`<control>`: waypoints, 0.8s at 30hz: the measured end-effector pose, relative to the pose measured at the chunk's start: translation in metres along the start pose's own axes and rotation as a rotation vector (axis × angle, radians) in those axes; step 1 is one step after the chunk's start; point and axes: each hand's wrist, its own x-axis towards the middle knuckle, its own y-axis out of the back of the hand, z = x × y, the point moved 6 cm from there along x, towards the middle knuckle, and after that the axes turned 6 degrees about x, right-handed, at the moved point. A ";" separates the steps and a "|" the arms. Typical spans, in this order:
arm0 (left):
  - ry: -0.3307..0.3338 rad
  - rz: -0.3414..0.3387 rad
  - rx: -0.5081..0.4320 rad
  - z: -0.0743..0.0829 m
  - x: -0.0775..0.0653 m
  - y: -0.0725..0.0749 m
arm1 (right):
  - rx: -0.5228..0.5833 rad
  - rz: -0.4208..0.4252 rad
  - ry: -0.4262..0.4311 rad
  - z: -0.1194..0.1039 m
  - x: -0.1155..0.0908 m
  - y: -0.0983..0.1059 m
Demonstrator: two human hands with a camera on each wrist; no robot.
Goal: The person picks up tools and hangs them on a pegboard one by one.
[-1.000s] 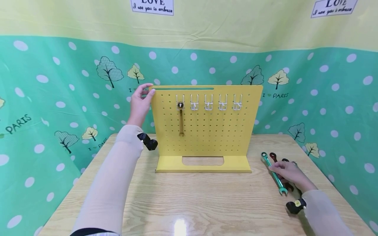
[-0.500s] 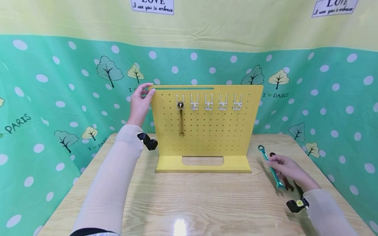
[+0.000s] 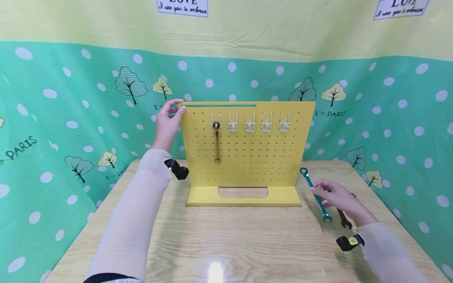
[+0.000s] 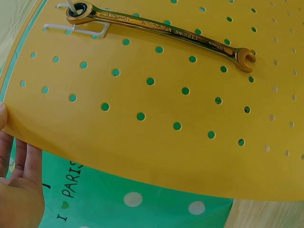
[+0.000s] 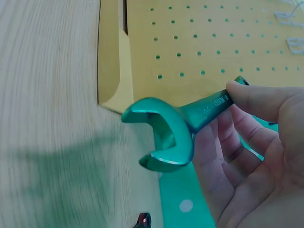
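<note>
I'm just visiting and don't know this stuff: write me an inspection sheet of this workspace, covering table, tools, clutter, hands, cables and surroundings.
Surface: light wood-grain table, with a bright reflection near the front.
Job's things: yellow pegboard standing on the table; five white wire hooks; gold combination wrench hanging from the leftmost; green combination wrench in hand; reddish-brown wrench, partly hidden.
Clutter: nothing seen.
Hands: left hand pinches the pegboard's upper left corner; right hand pinches the green combination wrench, apparently above the table.
Cables: nothing seen.
Surroundings: yellow-and-green curtain with white dots, printed trees and "PARIS" lettering.
</note>
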 end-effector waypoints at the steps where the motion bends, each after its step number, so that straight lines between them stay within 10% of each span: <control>1: 0.000 -0.001 0.002 0.000 0.000 0.000 | 0.012 0.000 0.002 -0.002 0.001 -0.002; 24: 0.006 -0.009 -0.020 0.001 -0.001 -0.001 | 0.149 -0.074 0.183 -0.056 0.034 -0.043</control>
